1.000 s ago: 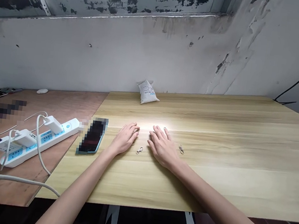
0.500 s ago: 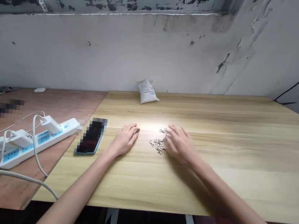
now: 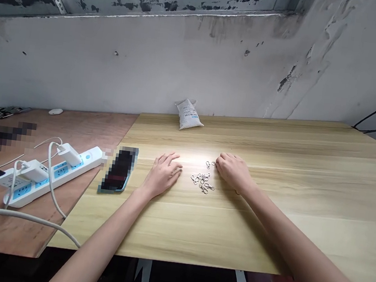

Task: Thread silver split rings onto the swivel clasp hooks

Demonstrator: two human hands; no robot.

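A loose group of several small silver lobster clasps point(image 3: 203, 178) lies on the light wooden table between my hands. My left hand point(image 3: 163, 174) rests palm down to the left of them, its fingers apart; whatever lies beneath the palm is hidden. To the right, my right hand point(image 3: 234, 169) has its fingers curled together at the table surface. A clasp point(image 3: 213, 163) shows at those fingertips, partly covered by them. Just left of it, another clasp point(image 3: 208, 164) lies apart from the main group.
A phone point(image 3: 121, 167) lies left of my left hand. Further left, a white power strip point(image 3: 68, 169) with plugs and cables sits on a brown board point(image 3: 87, 124). A white packet point(image 3: 189, 116) stands at the back by the wall point(image 3: 148, 72).
My right hand has gone from spread and blurred over the clasps to curled at their right side. My left hand has shifted slightly, its fingers a little more stretched.
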